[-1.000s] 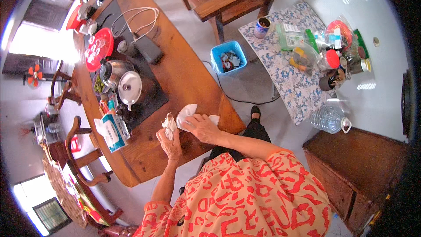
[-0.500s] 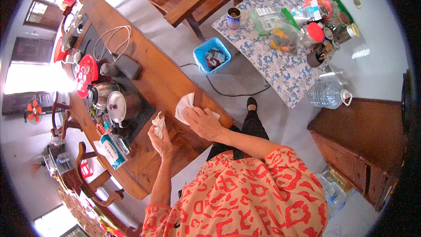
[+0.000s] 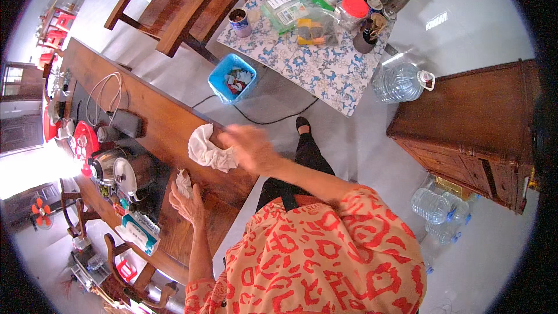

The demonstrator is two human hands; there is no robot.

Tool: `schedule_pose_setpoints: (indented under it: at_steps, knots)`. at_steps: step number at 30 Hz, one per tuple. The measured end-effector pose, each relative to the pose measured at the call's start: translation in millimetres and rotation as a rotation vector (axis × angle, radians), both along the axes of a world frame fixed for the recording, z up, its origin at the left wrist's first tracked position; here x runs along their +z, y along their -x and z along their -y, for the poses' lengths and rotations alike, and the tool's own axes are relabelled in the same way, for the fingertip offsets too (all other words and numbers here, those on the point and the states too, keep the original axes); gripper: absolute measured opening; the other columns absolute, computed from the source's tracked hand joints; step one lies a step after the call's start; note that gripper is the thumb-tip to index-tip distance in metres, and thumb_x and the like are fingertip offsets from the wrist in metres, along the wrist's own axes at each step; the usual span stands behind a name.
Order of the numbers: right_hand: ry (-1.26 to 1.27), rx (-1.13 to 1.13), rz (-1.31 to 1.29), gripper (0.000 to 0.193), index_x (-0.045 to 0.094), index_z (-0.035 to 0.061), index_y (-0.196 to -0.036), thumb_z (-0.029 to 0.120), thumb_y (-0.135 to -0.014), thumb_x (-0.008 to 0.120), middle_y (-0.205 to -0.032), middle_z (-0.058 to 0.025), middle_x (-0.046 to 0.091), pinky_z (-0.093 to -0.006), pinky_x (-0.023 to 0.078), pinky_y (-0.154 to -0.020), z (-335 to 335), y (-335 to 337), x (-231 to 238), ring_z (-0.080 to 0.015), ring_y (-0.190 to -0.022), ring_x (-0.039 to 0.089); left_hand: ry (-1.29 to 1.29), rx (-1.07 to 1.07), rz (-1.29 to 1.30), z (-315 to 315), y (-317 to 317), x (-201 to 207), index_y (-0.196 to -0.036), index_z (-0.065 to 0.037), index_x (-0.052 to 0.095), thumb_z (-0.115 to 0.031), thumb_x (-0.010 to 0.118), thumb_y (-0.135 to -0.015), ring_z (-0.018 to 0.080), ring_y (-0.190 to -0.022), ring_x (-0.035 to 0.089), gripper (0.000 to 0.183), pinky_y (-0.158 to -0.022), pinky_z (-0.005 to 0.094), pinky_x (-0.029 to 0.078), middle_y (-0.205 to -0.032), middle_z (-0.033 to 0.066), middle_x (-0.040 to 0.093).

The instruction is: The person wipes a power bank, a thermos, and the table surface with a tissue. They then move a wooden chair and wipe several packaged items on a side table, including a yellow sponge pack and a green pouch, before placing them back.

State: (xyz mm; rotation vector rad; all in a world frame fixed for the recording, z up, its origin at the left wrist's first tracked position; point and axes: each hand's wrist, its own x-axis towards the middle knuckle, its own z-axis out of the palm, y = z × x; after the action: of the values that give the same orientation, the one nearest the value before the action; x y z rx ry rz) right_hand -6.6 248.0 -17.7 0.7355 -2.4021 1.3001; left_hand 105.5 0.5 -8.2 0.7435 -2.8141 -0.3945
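One rumpled white sheet [image 3: 203,148] lies on the worktop [image 3: 165,131] near mid-frame, probably light, limp and easily torn; its bunched middle should hold best. The right hand [image 3: 250,148] blurs beside it; the left hand [image 3: 187,203], lower, meets a smaller white wad [image 3: 183,184]. Whether either's fingers clamp, I cannot tell.

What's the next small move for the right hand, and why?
I'd probably lay the right hand flat on the white cloth: the cloth lies rumpled on the wooden table, and the blurred hand at its right edge shows no clear grip on it.
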Motion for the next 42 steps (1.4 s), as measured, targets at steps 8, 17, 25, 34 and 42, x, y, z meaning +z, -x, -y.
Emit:
schedule_pose_setpoints:
  at_steps: [8, 17, 25, 34, 42]
  knots:
    - [-0.861, -0.170, 1.313, 0.039, 0.055, 0.0042, -0.103, 0.035, -0.093, 0.034, -0.104, -0.0218, 0.061, -0.0529, 0.043, -0.080, -248.3, -140.2, -124.5, -0.0408, -0.099, 0.055, -0.039, 0.140, -0.149, 32.0, -107.9, -1.4, -0.127, 0.001, 0.040, -0.024, 0.058, -0.087, 0.0354, -0.117, 0.038, 0.051, -0.102, 0.0450, 0.028, -0.125, 0.0193, 0.041]
    - [0.075, -0.621, 1.817, 0.055, 0.060, -0.0006, -0.105, 0.047, -0.094, 0.034, -0.104, -0.0241, 0.060, -0.0439, 0.046, -0.084, -261.9, -233.7, -125.6, -0.0399, -0.095, 0.058, -0.187, 0.589, 0.140, 6.7, -255.3, 14.2, -0.104, 0.000, 0.050, -0.025, 0.060, -0.084, 0.0324, -0.093, 0.050, 0.033, -0.084, 0.0433, 0.041, -0.100, 0.0164, 0.050]
    - [0.262, -0.760, 1.744, 0.058, 0.057, -0.0016, -0.109, 0.049, -0.094, 0.034, -0.106, -0.0198, 0.060, -0.0418, 0.048, -0.083, -262.3, -226.8, -128.3, -0.0347, -0.094, 0.059, -0.536, 0.865, 0.881, -16.0, -437.4, -13.7, -0.129, 0.004, 0.040, -0.041, 0.074, -0.067, 0.0423, -0.119, 0.043, 0.083, -0.101, 0.0446, 0.036, -0.127, 0.0316, 0.044]
    - [0.333, -0.900, 1.630, 0.062, 0.055, -0.0028, -0.114, 0.051, -0.095, 0.033, -0.109, -0.0151, 0.061, -0.0394, 0.049, -0.082, -260.6, -252.5, -125.2, -0.0289, -0.094, 0.061, -0.974, 0.471, 1.070, -51.3, -593.6, -116.7, -0.138, 0.002, 0.032, -0.051, 0.074, -0.066, 0.0411, -0.125, 0.041, 0.098, -0.103, 0.0431, 0.035, -0.132, 0.0257, 0.045]
    - [0.399, -0.933, 1.604, 0.064, 0.055, -0.0035, -0.115, 0.053, -0.095, 0.033, -0.106, -0.0133, 0.062, -0.0374, 0.052, -0.078, -262.8, -283.0, -120.1, -0.0255, -0.091, 0.063, -1.128, 0.655, 0.660, -32.7, -662.5, -132.7, -0.129, 0.008, 0.042, -0.045, 0.066, -0.079, 0.0335, -0.113, 0.054, 0.077, -0.092, 0.0407, 0.045, -0.122, 0.0270, 0.054]
